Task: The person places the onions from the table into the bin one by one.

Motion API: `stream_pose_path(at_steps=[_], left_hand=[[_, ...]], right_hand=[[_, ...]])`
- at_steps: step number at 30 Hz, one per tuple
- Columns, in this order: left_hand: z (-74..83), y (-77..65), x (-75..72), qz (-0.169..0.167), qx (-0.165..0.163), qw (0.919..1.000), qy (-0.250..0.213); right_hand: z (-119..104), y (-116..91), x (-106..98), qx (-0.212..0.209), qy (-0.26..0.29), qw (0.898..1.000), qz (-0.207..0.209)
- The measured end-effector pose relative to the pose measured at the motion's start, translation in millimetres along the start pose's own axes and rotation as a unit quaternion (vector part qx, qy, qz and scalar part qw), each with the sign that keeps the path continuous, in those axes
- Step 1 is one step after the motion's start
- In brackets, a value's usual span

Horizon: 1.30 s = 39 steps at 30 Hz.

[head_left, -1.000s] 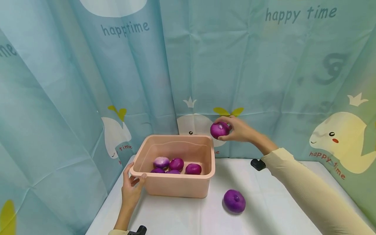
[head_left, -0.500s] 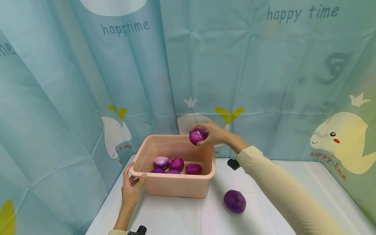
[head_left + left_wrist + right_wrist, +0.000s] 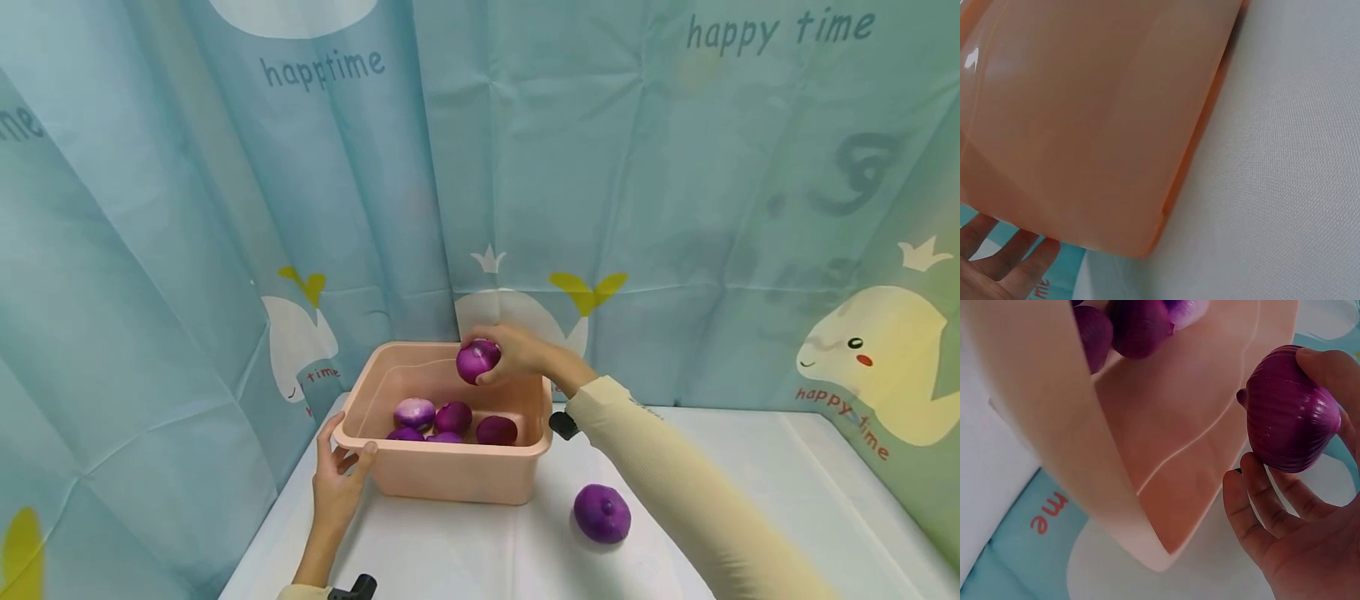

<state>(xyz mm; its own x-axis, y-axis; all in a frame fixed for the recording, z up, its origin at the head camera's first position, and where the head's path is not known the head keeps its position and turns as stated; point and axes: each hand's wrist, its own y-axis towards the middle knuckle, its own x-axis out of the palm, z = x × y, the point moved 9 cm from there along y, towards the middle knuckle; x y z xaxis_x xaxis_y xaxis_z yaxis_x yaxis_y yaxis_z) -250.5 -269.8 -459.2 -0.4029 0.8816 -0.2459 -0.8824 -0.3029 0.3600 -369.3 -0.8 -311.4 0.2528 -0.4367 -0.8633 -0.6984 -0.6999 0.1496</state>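
My right hand grips a purple onion above the back right part of a pink plastic bin. In the right wrist view, thumb and fingers close round this onion, and the bin wall stands beside it. Several purple onions lie on the bin's floor, among them a pale-topped one and a darker one. My left hand holds the bin's front left corner, thumb over the front rim. The left wrist view shows its fingers by the bin's side.
One more purple onion sits on the white tabletop, right of the bin. Blue-green printed curtains hang behind and to the left of the table.
The right hand has carried its onion leftward and slightly down, from right of the bin to over its inside. The left hand and the bin stay where they were.
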Motion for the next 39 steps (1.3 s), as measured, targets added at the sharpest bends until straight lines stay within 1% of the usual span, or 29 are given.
stream_pose_path(at_steps=[3, 5, 8, 11, 13, 18, 23, 26, 30, 35, 39], left_hand=[[-1.5, 0.4, 0.1, 0.000, -0.002, 1.0000, 0.002], [-2.0, 0.6, 0.5, -0.001, -0.002, 1.0000, 0.003], [-1.5, 0.5, 0.9, -0.003, 0.000, 1.0000, 0.004], [-0.3, 0.3, 1.0, -0.005, 0.002, 1.0000, 0.004], [-0.3, 0.5, 1.1, -0.006, 0.002, 1.0000, 0.004], [-1.5, 1.2, 1.7, -0.010, 0.002, 0.9999, 0.004], [-1.6, 0.8, 1.8, -0.010, 0.000, 1.0000, 0.002], [-1.8, 0.8, 2.5, -0.011, 0.001, 0.9999, 0.002], [-1.7, 1.5, 2.7, -0.009, 0.003, 0.9999, 0.002], [-0.7, 1.6, 1.3, -0.003, 0.006, 1.0000, 0.005], [1.8, 0.9, -0.1, 0.000, 0.010, 0.9999, 0.004]], right_hand=[[-1, 1, 2, -0.008, -0.003, 1.000, 0.001], [0, 2, 3, -0.005, -0.003, 1.000, -0.002], [4, 1, 5, 0.013, 0.001, 1.000, -0.018], [8, -1, 5, 0.031, 0.005, 0.999, -0.023], [9, -2, 4, 0.028, 0.011, 0.999, -0.021], [8, -4, 0, -0.004, 0.020, 1.000, -0.007], [13, -10, -3, -0.012, 0.037, 0.999, 0.002], [19, -17, -7, -0.007, 0.041, 0.999, 0.008], [26, -31, -13, -0.014, 0.044, 0.999, 0.017], [33, -56, -23, -0.034, 0.053, 0.997, 0.044], [41, -80, -29, -0.051, 0.039, 0.996, 0.068]])
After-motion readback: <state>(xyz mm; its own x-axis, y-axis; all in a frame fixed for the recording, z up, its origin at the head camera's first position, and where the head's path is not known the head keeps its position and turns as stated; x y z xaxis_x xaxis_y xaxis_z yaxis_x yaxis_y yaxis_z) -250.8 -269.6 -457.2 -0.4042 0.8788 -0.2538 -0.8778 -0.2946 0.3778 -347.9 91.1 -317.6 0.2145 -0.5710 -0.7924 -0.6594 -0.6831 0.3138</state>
